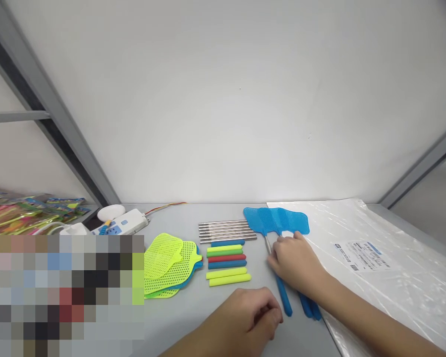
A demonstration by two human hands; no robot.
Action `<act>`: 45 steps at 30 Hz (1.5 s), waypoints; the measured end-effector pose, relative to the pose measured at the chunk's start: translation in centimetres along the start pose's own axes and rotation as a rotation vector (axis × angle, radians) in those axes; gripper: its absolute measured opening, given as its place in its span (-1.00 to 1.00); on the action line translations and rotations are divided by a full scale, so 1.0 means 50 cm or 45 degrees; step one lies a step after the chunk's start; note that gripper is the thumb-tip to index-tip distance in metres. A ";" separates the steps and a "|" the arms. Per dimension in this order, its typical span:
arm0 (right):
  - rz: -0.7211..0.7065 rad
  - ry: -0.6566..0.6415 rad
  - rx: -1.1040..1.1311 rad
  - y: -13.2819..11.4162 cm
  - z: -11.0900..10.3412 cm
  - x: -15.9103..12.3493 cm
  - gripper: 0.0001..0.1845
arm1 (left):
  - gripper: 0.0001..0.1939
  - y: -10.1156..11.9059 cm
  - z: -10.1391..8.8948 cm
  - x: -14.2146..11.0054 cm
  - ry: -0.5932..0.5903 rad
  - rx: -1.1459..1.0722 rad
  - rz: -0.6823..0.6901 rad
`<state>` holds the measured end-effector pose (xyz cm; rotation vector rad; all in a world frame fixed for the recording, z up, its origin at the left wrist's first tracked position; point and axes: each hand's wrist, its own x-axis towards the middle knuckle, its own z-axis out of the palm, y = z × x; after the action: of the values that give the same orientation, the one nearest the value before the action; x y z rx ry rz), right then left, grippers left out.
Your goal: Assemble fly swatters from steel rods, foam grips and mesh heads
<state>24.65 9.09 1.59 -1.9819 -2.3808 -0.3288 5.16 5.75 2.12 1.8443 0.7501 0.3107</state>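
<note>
Several blue fly swatters lie side by side, their mesh heads (pixel 277 220) toward the wall and their blue handles (pixel 283 297) pointing at me. My right hand (pixel 295 263) is closed over their metal shafts, fingers at the leftmost fly swatter. Closer to me, my left hand (pixel 250 312) is loosely curled above the table, and nothing shows in it. Left of the fly swatters lie loose handle tubes in yellow (pixel 228 275), green, red (pixel 226 258) and blue. Behind those, a row of metal rods (pixel 226 230) lies parallel.
Yellow mesh swatter heads (pixel 171 263) are stacked at the left, with blue ones beneath. A power strip (pixel 124 221) and a white rounded object (pixel 111 213) stand further back. Clear plastic sheeting with a label (pixel 367 256) covers the right side. Packaged colourful goods (pixel 26 218) lie far left.
</note>
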 end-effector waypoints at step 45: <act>-0.147 0.103 -0.018 0.012 0.024 -0.001 -0.64 | -0.73 -0.018 -0.021 0.015 0.199 1.006 0.381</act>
<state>25.39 9.36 0.52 -1.8034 -2.4541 -0.4219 4.87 7.22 1.62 2.7171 0.7601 0.3859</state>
